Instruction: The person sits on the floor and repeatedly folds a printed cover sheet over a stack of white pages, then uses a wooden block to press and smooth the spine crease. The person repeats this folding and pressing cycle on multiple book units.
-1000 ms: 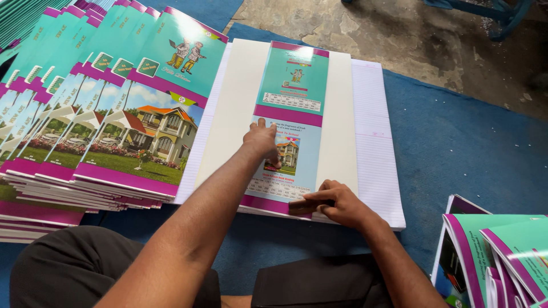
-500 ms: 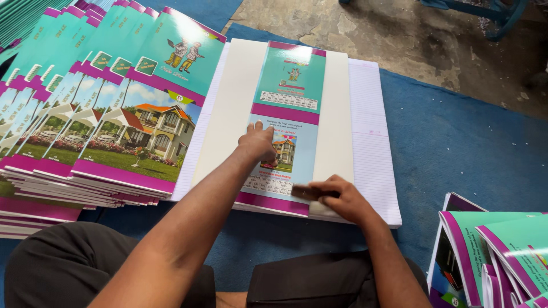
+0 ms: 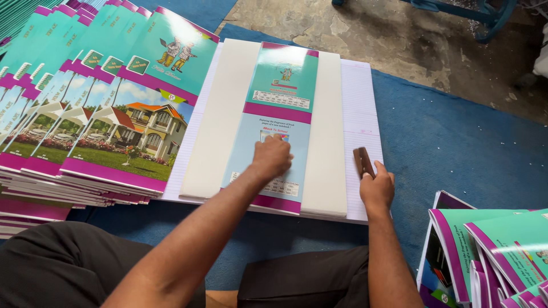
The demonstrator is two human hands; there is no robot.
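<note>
My left hand [image 3: 272, 158] presses flat on a teal and magenta printed cover [image 3: 278, 114], which lies on white boards [image 3: 220, 120] over a stack of ruled paper [image 3: 361, 114]. Fingers of my right hand [image 3: 376, 185] are closed on a small dark brown block [image 3: 363, 161], held on the ruled paper just right of the white board's edge. Both forearms reach in from the bottom of the view.
A fanned row of printed covers with a house picture [image 3: 108, 108] lies to the left. More covers [image 3: 496, 251] are piled at the bottom right. Everything rests on a blue mat [image 3: 456, 148]; bare concrete floor [image 3: 371, 28] lies beyond.
My right hand has slid with the brown block from the cover's lower edge rightward onto the ruled paper. My left hand stays pressed on the cover.
</note>
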